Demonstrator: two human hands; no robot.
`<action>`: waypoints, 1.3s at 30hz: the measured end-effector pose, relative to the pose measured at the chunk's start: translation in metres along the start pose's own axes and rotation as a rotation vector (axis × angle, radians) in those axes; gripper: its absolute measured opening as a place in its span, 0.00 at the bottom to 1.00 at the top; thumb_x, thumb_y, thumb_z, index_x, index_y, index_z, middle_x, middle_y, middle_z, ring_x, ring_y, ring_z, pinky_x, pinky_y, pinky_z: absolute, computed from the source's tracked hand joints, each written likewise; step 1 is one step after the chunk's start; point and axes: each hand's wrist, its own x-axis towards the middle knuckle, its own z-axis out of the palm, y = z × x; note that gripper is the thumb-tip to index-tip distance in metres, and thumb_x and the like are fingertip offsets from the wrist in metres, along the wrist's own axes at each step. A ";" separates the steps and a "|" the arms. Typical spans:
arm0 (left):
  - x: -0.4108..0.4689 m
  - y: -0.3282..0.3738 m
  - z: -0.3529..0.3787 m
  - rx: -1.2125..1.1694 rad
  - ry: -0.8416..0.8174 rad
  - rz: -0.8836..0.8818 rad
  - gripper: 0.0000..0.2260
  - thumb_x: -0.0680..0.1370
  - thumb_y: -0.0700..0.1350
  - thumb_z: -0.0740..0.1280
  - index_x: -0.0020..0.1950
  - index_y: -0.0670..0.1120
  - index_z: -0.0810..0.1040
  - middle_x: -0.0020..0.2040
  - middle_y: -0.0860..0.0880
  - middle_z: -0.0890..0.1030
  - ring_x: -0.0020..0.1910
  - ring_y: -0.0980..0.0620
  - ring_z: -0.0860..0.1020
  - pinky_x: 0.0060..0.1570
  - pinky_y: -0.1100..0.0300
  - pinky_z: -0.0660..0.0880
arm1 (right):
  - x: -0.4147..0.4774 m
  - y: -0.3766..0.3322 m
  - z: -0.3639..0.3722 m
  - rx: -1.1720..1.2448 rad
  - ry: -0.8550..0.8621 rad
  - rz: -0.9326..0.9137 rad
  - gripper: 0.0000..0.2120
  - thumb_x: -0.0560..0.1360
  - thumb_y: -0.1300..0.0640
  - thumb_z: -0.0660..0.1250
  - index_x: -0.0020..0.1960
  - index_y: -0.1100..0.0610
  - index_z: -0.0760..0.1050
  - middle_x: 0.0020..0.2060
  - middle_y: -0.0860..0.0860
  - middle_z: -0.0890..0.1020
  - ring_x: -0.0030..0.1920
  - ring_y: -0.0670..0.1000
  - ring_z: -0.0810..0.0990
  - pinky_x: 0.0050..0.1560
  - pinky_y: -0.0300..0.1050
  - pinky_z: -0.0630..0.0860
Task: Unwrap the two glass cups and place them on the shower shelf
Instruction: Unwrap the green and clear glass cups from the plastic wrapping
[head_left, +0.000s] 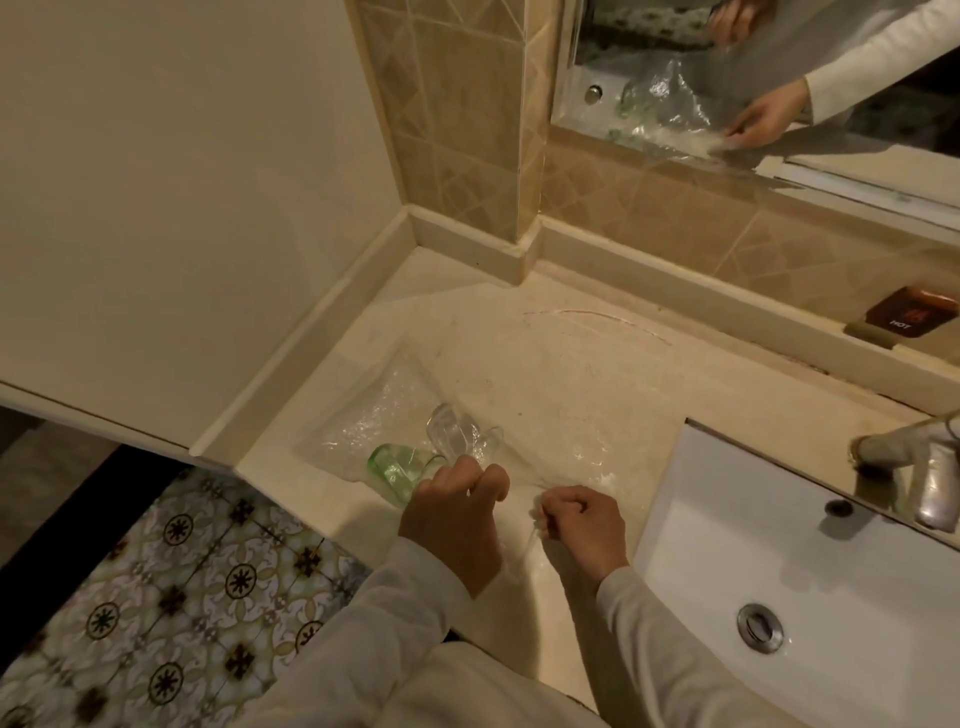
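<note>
Two glass cups lie on their sides on the beige counter (571, 364) inside a sheet of clear plastic wrap (358, 426). The green cup (397, 470) is nearer the counter's front edge, and the clear cup (457, 436) lies just behind it. My left hand (452, 514) sits right beside the green cup and pinches the wrap with curled fingers. A little to the right, my right hand (579, 525) pinches another edge of the wrap, which stretches between the two hands.
A white sink (810, 571) with a metal tap (930, 467) fills the right side. A mirror (753, 78) on the tiled wall reflects my hands and the wrap. A small brown sign (909, 314) stands at the back. Patterned floor tiles (182, 571) lie to the lower left.
</note>
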 end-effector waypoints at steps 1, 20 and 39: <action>-0.002 0.001 -0.003 -0.012 0.002 0.001 0.17 0.63 0.31 0.66 0.46 0.48 0.68 0.35 0.44 0.74 0.29 0.43 0.72 0.27 0.55 0.70 | 0.003 0.000 -0.002 -0.038 0.015 -0.025 0.09 0.70 0.67 0.68 0.35 0.58 0.84 0.29 0.53 0.86 0.28 0.45 0.80 0.31 0.33 0.77; 0.009 0.018 0.011 0.230 0.072 -0.012 0.21 0.65 0.35 0.64 0.55 0.43 0.83 0.37 0.47 0.77 0.31 0.46 0.74 0.32 0.58 0.69 | 0.025 0.002 -0.021 -0.330 0.179 -0.176 0.04 0.72 0.60 0.70 0.40 0.53 0.77 0.35 0.49 0.82 0.38 0.51 0.80 0.34 0.32 0.70; 0.009 -0.140 -0.004 -0.047 -0.245 0.190 0.27 0.66 0.60 0.73 0.62 0.49 0.79 0.50 0.49 0.79 0.46 0.46 0.79 0.44 0.52 0.76 | 0.053 -0.021 0.051 -0.921 -0.033 -0.357 0.36 0.76 0.49 0.72 0.80 0.53 0.61 0.73 0.58 0.70 0.73 0.58 0.68 0.72 0.48 0.65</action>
